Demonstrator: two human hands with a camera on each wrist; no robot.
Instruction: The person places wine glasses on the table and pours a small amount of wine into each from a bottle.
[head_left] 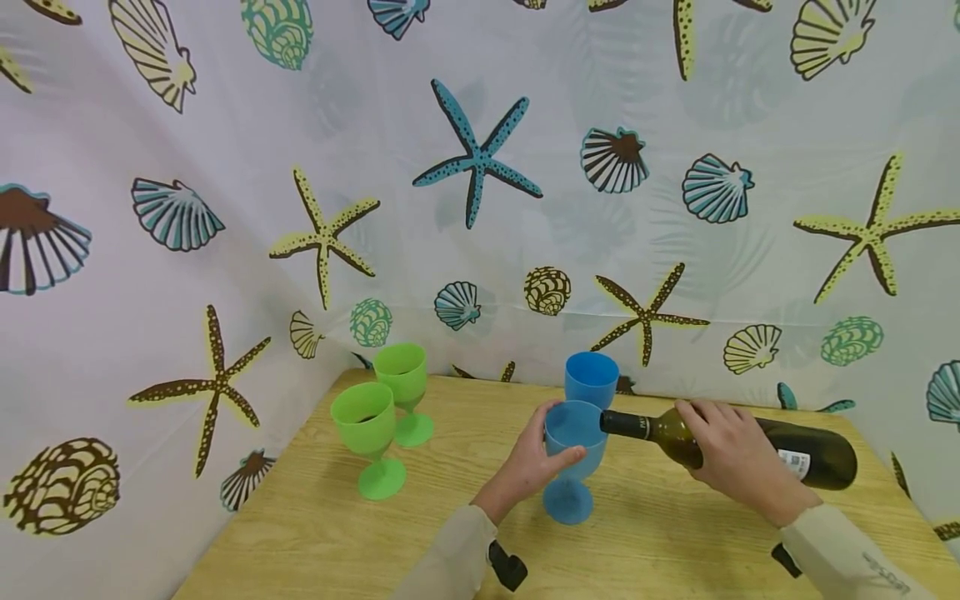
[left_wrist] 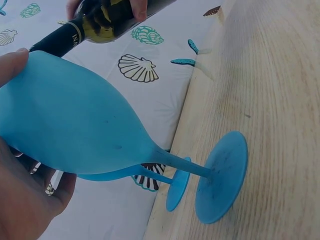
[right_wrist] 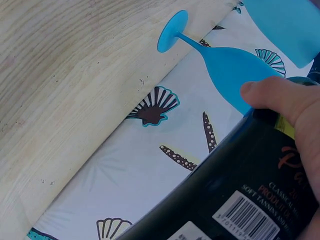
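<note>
My left hand (head_left: pixel 531 458) holds the bowl of the nearer blue goblet (head_left: pixel 567 500), thumb on the near side and fingers around the far side. The goblet is upright; its foot (left_wrist: pixel 222 177) looks to be on the table. My right hand (head_left: pixel 731 454) grips a dark green wine bottle (head_left: pixel 817 454) around its body and shoulder. The bottle lies nearly level in the air, its dark neck (head_left: pixel 626 424) pointing left with the mouth at the goblet's rim. No stream of liquid shows. The bottle's label with a barcode (right_wrist: pixel 246 217) faces the right wrist view.
A second blue goblet (head_left: pixel 592 377) stands just behind the held one, partly hidden. Two green goblets stand at the table's left: a front one (head_left: pixel 365 429), with something dark inside, and a back one (head_left: pixel 401 383). A shell-patterned curtain (head_left: pixel 495 250) hangs behind the wooden table (head_left: pixel 322 542).
</note>
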